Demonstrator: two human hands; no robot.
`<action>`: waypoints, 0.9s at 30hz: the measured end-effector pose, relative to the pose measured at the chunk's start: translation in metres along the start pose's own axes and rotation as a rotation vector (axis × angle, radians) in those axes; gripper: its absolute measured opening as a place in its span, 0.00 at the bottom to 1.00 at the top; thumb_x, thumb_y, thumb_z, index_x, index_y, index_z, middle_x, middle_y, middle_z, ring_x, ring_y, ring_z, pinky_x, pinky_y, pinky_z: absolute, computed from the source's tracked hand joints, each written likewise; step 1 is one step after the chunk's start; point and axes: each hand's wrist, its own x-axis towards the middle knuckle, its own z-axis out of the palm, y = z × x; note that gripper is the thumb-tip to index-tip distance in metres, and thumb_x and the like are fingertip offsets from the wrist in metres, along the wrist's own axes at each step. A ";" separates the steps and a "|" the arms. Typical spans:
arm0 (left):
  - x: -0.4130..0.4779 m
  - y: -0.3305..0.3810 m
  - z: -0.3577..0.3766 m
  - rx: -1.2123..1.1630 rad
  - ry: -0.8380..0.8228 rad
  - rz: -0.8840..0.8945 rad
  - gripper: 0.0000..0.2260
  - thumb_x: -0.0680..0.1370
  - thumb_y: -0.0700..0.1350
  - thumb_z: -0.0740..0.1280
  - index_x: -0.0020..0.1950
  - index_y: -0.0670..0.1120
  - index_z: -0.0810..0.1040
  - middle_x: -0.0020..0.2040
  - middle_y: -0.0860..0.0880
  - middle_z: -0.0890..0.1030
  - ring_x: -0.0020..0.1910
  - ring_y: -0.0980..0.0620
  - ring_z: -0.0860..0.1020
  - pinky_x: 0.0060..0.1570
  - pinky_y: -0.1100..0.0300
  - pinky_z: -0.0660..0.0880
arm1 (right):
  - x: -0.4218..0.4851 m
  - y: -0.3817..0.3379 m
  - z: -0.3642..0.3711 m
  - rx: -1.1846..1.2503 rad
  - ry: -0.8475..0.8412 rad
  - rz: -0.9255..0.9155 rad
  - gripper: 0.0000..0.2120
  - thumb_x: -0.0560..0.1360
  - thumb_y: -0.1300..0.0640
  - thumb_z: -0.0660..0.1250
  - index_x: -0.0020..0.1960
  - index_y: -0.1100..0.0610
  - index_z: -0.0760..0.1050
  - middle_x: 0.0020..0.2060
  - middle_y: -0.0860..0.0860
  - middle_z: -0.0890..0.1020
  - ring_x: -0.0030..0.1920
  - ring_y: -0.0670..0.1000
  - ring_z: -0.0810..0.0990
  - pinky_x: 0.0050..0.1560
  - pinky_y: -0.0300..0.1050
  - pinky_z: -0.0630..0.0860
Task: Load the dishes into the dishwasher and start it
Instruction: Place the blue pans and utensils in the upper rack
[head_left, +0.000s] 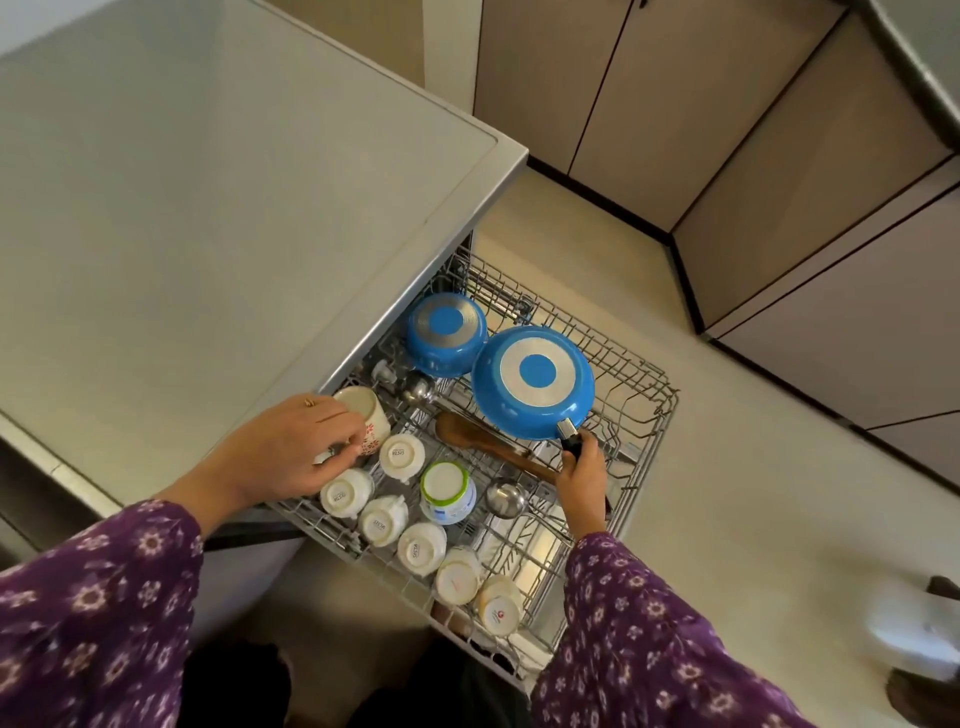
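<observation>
Loading step. Right hand (584, 480) wraps black handle of blue pan (535, 384), inverted toward far edge of rack (641, 397). Left hand (291, 452) fingers curl round floral mug (366, 418) at rack's left edge (cups crowd beside). Next, likely: seat both steadily, release.
</observation>
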 end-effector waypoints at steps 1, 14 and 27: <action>0.000 0.000 0.000 0.004 -0.001 -0.003 0.10 0.77 0.49 0.59 0.40 0.48 0.76 0.34 0.56 0.74 0.33 0.55 0.71 0.37 0.59 0.73 | -0.002 0.003 0.000 -0.009 0.003 0.007 0.16 0.79 0.64 0.59 0.66 0.60 0.67 0.58 0.56 0.75 0.57 0.53 0.74 0.62 0.54 0.72; -0.002 0.001 0.000 0.001 0.021 0.013 0.08 0.77 0.49 0.59 0.40 0.49 0.74 0.34 0.58 0.70 0.32 0.57 0.68 0.37 0.61 0.72 | 0.018 0.005 0.004 -0.057 -0.068 0.108 0.19 0.77 0.71 0.56 0.66 0.60 0.66 0.58 0.59 0.73 0.58 0.56 0.73 0.62 0.55 0.73; -0.003 -0.005 0.004 0.002 0.052 0.037 0.05 0.77 0.47 0.60 0.40 0.51 0.69 0.35 0.62 0.60 0.35 0.59 0.59 0.41 0.69 0.59 | 0.034 -0.016 0.010 -0.272 -0.119 0.283 0.17 0.76 0.66 0.61 0.65 0.65 0.66 0.59 0.62 0.73 0.59 0.59 0.74 0.60 0.53 0.75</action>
